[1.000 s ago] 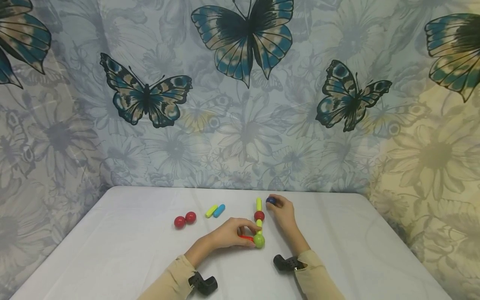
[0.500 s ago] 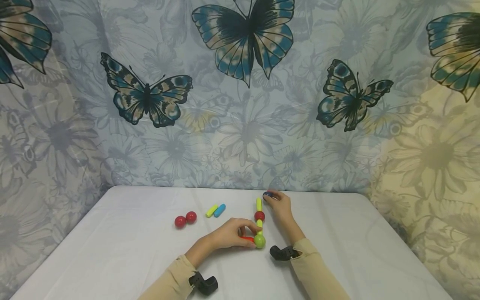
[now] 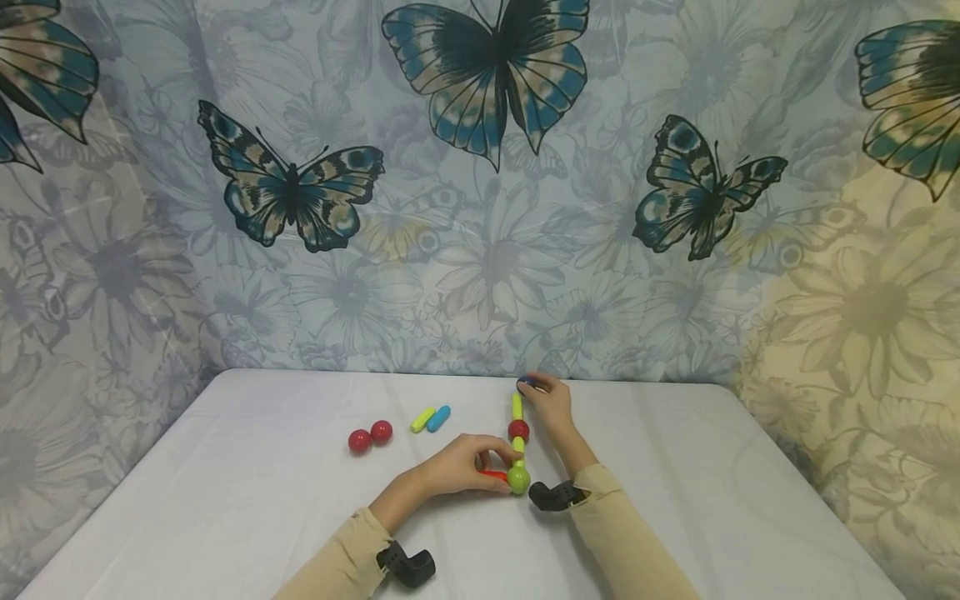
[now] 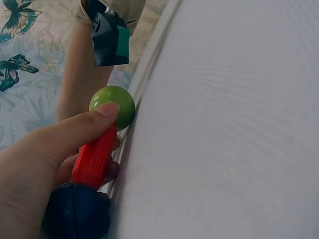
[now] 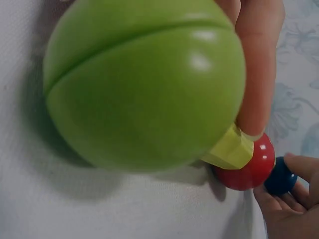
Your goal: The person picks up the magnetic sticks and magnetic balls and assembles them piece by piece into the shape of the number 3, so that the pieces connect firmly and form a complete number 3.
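A toy chain of balls and rods lies on the table. Its green ball (image 3: 518, 479) joins a red rod (image 4: 93, 162), which has a dark blue ball (image 4: 75, 214) at its other end. From the green ball, a yellow rod (image 5: 230, 149), a red ball (image 3: 518, 431) and a second yellow rod (image 3: 517, 407) run away from me. My left hand (image 3: 459, 467) holds the red rod, thumb on the green ball. My right hand (image 3: 551, 404) pinches another dark blue ball (image 5: 280, 178) at the far end of the second yellow rod.
To the left on the white table (image 3: 187, 500) are two red balls (image 3: 360, 441) side by side. Nearby lie a loose yellow rod (image 3: 422, 419) and a blue rod (image 3: 438, 418). Patterned butterfly cloth (image 3: 480, 275) hangs behind the table's far edge.
My right hand has moved away from me and left, bringing the dark blue ball from beside the far yellow rod to its end. The left hand stays in place.
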The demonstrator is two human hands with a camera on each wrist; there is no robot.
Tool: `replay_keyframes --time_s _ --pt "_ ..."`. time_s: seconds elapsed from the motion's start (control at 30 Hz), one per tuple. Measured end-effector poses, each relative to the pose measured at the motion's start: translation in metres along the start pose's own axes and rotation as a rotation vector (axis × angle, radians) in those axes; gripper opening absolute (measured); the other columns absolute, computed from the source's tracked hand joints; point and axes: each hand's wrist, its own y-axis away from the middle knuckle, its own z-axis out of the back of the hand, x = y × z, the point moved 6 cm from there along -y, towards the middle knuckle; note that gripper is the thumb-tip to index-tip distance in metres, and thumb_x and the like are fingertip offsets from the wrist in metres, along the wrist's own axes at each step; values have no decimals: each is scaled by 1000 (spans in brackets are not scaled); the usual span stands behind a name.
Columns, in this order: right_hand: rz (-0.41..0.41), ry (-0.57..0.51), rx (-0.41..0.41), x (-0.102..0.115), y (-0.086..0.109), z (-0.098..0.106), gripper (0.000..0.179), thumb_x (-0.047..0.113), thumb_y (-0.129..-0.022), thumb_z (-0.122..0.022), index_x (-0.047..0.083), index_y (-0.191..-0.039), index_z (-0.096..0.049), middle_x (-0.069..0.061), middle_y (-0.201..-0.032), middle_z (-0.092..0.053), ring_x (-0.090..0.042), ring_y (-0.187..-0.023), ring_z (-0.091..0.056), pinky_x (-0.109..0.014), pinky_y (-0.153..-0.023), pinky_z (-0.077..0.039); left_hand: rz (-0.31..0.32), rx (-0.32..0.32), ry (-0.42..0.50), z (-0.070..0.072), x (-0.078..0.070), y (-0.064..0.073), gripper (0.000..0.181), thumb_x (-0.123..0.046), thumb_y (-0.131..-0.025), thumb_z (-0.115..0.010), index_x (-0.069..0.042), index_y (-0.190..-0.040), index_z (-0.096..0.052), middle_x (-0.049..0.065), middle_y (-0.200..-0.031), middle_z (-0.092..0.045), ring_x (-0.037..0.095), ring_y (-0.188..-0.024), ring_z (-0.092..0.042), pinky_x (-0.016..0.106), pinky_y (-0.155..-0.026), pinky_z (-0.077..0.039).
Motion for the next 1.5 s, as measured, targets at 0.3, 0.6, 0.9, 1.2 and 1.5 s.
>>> replay_keyframes --time_s 0.3,0.6,0.9,1.2,1.5 --pt "-20 -27 32 3 1 -9 38 11 -91 -67 -5 -124 -61 -25 -127 -62 -35 -121 -59 -41 -98 -53 -32 3 -6 0 -1 1 40 -24 -81 -80 -19 -119 -68 -3 -111 -72 -1 -76 -53 15 -70 -47" --pt "-35 -10 41 2 1 -12 35 12 -91 -67 -2 -123 -62 -23 -128 -61 -35 -120 -59 -41 -96 -53 -22 8 -6 0 0 0 41 -26 -81 -80 -21 -119 -67 -5 -113 -72 -3 -77 -54 15 -72 -48" --pt "-38 6 55 5 4 -12 37 12 -91 -66 -1 -125 -61 -24 -131 -59 -37 -122 -57 -44 -99 -51 -27 10 -4 1 -2 1 41 -25 -81 -80 -20 -120 -67 -5 -113 -72 -2 -78 -55 15 -72 -48" --pt "-11 -12 85 3 5 -13 40 7 -91 -65 -5 -129 -58 -25 -135 -56 -38 -125 -57 -45 -102 -50 -22 8 -7 0 -1 1 41 -24 -80 -81 -21 -119 -67 -7 -113 -72 -2 -77 -54 14 -71 -48" --pt "31 -11 86 0 5 -12 38 3 -90 -64 -8 -127 -58 -27 -138 -54 -41 -125 -55 -47 -103 -49 -20 9 -4 0 0 1 41 -24 -80 -80 -22 -119 -67 -7 -113 -72 -2 -76 -54 15 -71 -48"
